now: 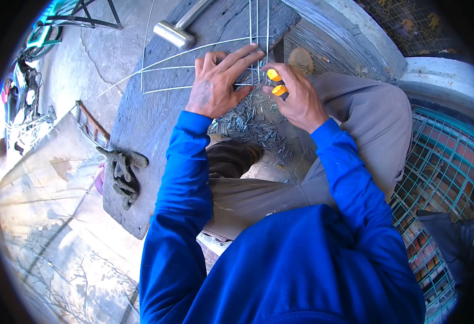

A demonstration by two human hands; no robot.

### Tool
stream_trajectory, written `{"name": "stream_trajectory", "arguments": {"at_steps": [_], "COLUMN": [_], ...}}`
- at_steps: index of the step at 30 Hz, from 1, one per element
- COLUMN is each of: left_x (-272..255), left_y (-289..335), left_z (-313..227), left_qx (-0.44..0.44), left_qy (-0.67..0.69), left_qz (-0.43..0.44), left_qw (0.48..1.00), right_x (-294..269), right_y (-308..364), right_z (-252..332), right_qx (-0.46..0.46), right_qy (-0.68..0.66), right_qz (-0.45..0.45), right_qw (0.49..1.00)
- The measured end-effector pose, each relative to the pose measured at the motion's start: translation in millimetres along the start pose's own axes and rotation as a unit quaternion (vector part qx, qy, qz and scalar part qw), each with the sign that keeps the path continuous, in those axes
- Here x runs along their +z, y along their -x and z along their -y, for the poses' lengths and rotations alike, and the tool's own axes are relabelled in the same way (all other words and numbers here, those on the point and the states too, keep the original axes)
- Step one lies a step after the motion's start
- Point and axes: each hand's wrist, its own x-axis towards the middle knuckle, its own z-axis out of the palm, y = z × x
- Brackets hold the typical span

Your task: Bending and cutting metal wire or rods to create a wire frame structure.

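Observation:
Thin metal wires cross each other in a loose wire frame [168,68] on a worn dark wooden board. My left hand [215,81] rests on these wires, its index and middle fingers stretched toward the crossing by the board's right edge. In my right hand [300,100] is a pair of pliers [273,75] with yellow handles, the two grips standing apart. Its jaws point at the upright wires just beyond my left fingertips, but I cannot make out whether they bite on one. A hammer [174,35] with a metal head lies on the board, beyond my left hand.
Many short cut wire pieces [258,125] litter the ground below my hands. A dirty work glove [122,171] lies on the near left part of the wooden board [140,127]. Green wire mesh [436,156] stands at the right, a pale printed sheet [59,216] at the left.

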Motion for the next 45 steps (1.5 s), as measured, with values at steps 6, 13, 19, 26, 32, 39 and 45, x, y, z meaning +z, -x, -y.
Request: {"name": "stream_trajectory", "arguments": {"at_steps": [6, 13, 19, 26, 32, 39, 45], "left_x": [2, 1, -3, -6, -4, -7, -6], "left_y": [1, 2, 2, 3, 3, 3, 4], "left_z": [1, 5, 3, 8, 12, 13, 13], "left_qx": [0.001, 0.012, 0.012, 0.004, 0.022, 0.014, 0.011], "left_qy": [0.002, 0.025, 0.060, 0.075, 0.082, 0.096, 0.095], "left_qz": [0.007, 0.003, -0.006, -0.021, -0.033, -0.012, -0.003], "left_qw": [1.000, 1.000, 0.998, 0.997, 0.996, 0.995, 0.995], "right_x": [-2, -3, -2, -2, -3, -4, -2], "right_y": [-3, -4, -4, -4, -5, -6, -5], "right_z": [-1, 1, 2, 4, 6, 5, 2], "right_qx": [-0.003, 0.014, 0.010, 0.017, 0.024, 0.022, 0.012], "right_qy": [0.007, 0.005, -0.019, -0.025, -0.027, -0.008, -0.002], "right_qz": [0.009, 0.016, 0.005, 0.008, 0.013, 0.022, 0.021], "right_qw": [1.000, 1.000, 1.000, 0.999, 0.999, 0.999, 1.000]}}
